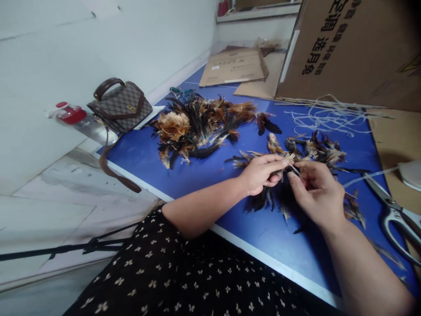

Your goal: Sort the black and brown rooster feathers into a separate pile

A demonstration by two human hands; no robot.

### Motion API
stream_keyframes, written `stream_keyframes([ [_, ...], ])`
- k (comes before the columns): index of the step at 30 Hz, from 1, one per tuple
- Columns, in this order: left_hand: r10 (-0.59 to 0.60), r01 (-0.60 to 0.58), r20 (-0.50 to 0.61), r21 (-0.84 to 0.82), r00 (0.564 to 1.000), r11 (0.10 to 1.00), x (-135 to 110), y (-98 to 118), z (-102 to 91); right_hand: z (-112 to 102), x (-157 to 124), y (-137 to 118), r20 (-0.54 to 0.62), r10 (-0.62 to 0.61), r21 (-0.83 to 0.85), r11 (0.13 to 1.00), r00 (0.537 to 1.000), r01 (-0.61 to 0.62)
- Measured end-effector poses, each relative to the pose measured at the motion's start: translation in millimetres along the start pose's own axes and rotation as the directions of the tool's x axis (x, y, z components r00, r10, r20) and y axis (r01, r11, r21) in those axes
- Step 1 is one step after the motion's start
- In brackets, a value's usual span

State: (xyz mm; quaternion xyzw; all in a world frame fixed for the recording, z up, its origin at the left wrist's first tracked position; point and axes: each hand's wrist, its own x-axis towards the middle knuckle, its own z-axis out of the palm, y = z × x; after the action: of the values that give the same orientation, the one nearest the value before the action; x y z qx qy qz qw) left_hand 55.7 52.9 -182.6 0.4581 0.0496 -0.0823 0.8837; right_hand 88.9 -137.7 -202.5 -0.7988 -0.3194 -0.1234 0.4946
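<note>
My left hand point(261, 173) is closed round a small bundle of dark and brown feathers point(263, 199), whose quill ends stick out past the fingertips. My right hand point(314, 188) pinches at those quill ends, apparently on a thin pale strand; I cannot make it out clearly. Both hands hover just over the blue table point(148, 158). More loose feathers point(315, 147) lie right behind my hands. A large heap of brown, black and orange feathers point(200, 123) sits farther back to the left.
A patterned handbag point(120, 105) and a red-capped bottle point(77, 118) stand at the table's left corner. Big scissors point(396, 215) lie at the right. White strings point(329, 116) trail near a tall cardboard box point(355, 44). Flat cardboard point(233, 66) lies at the back.
</note>
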Motion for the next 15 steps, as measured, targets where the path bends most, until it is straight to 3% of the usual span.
stream_keyframes([
  [3, 0.010, -0.012, -0.039, -0.037, 0.999, 0.999, 1, 0, -0.2, -6, 4, -5, 0.009, -0.096, 0.029, 0.995, 0.995, 0.095],
  [7, 0.015, -0.018, -0.059, -0.064, 0.998, 0.998, 3, 0, 0.7, -7, 10, -5, 0.090, -0.219, -0.069, 0.972, 0.972, 0.225],
  [15, 0.062, -0.073, -0.102, -0.110, 0.993, 0.991, 3, -3, -0.9, -5, 13, -3, 0.231, -0.139, 0.109, 0.987, 0.963, 0.117],
])
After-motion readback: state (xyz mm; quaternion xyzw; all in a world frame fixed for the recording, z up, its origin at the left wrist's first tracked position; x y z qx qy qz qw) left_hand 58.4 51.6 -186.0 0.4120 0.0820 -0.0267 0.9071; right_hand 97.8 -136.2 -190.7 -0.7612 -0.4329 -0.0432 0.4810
